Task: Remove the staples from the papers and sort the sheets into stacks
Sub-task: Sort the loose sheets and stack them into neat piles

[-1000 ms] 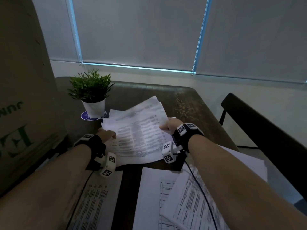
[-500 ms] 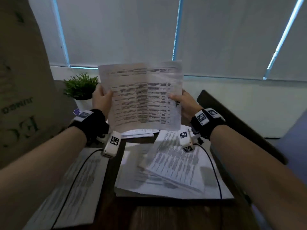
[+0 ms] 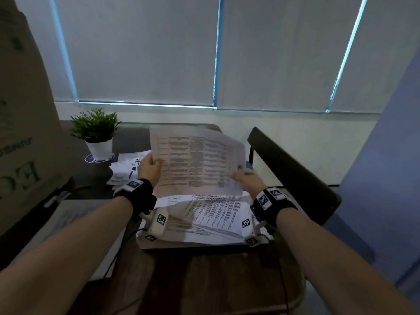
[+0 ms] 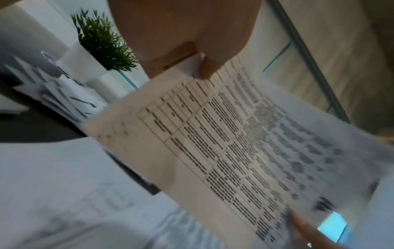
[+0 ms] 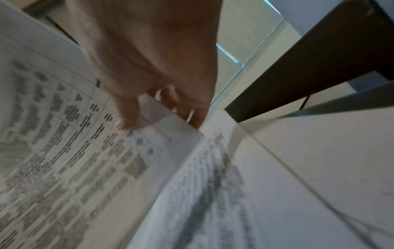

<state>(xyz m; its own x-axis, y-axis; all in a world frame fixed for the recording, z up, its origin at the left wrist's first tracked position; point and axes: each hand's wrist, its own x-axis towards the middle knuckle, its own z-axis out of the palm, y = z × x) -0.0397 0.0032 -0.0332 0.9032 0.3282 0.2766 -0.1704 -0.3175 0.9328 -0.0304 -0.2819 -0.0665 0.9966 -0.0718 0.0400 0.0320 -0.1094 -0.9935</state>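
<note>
Grey roller blinds (image 3: 145, 51) cover the windows behind a dark worktop (image 3: 204, 280), with a potted plant (image 3: 95, 130) at its far left corner beside a large cardboard box (image 3: 20, 133). Above the worktop, both hands hold up a printed sheet (image 3: 195, 160) filled with a table of text (blurred in every view). The left hand (image 3: 148, 169) has its grip clamped on the sheet's left edge, thumb on the printed face. The right hand (image 3: 246, 179) pinches the lower right corner, thumb on top and fingers (image 5: 192, 111) underneath. Directly below the held sheet lies a stack of printed papers (image 3: 211, 219), another stack (image 3: 68, 223) sits at the near left, and loose papers (image 3: 127, 167) lie near the plant. A dark chair back (image 3: 293, 173) stands to the right.
</note>
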